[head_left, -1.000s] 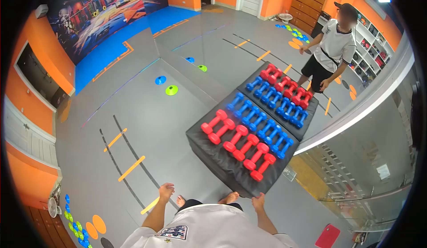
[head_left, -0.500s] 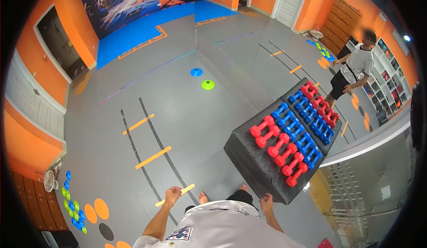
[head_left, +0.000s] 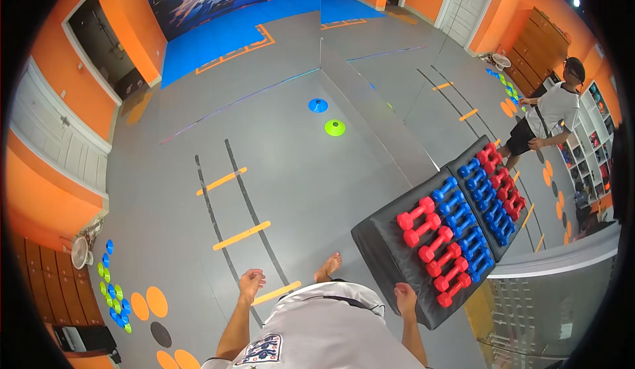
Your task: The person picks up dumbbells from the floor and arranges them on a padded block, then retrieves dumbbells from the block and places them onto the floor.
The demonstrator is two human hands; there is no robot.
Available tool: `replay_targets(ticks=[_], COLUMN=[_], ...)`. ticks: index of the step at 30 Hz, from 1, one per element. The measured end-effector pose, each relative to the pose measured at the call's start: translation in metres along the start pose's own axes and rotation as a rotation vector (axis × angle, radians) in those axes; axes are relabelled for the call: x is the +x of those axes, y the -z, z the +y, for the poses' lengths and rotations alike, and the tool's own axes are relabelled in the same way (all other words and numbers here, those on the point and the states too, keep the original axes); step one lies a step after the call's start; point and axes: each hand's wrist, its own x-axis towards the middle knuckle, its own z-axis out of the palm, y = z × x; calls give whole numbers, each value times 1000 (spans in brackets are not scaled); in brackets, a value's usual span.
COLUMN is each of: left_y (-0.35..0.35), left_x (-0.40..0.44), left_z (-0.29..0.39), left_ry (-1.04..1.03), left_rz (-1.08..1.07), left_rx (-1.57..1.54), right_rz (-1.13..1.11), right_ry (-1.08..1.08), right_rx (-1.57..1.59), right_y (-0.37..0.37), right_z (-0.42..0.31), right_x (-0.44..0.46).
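My left hand (head_left: pixel 252 284) hangs over the floor ladder marking, fingers loosely bent and apart, with nothing seen in it. Low at my right side, my right hand (head_left: pixel 405 299) is beside the near edge of a black padded block (head_left: pixel 381 246); its fingers are loosely curled and hold nothing I can see. Whether it touches the block I cannot tell. On top of the block lie several red dumbbells (head_left: pixel 444 252) in a near row, with several blue dumbbells (head_left: pixel 458 211) behind them. My bare foot (head_left: pixel 329 267) is stepping ahead on the grey floor.
A wall mirror (head_left: pixel 390 104) reflects the block and a person (head_left: pixel 554 114). Ahead stand a blue cone (head_left: pixel 318 105) and a green cone (head_left: pixel 335 128). The ladder marking has orange rungs (head_left: pixel 242 235). Several small cones (head_left: pixel 114 296) and orange discs (head_left: pixel 157 301) lie left.
My view has shifted, so the cones and block appear farther right. One foot has come forward. My right hand sits higher beside the block, and my left hand remains over the ladder marking.
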Motion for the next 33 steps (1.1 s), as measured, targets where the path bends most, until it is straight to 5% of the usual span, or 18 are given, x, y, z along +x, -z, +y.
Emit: replay_targets(ticks=[14,18,27,33], left_y=[-107,-141,-148,-154], left_x=[179,238,383,477], left_z=[169,204,293,349], left_ry=[-112,-161,-111,-59], left_rz=[-258,-398,-507,-543], left_rx=[270,363,406,816], right_rz=[128,115,476,637], right_ry=[-128,-123,-559,-636], right_rx=[53,-36,67,118], right_y=[-31,-74,-178,-220], right_z=[-123,-97,-91,-149], right_x=[130,144,129,108])
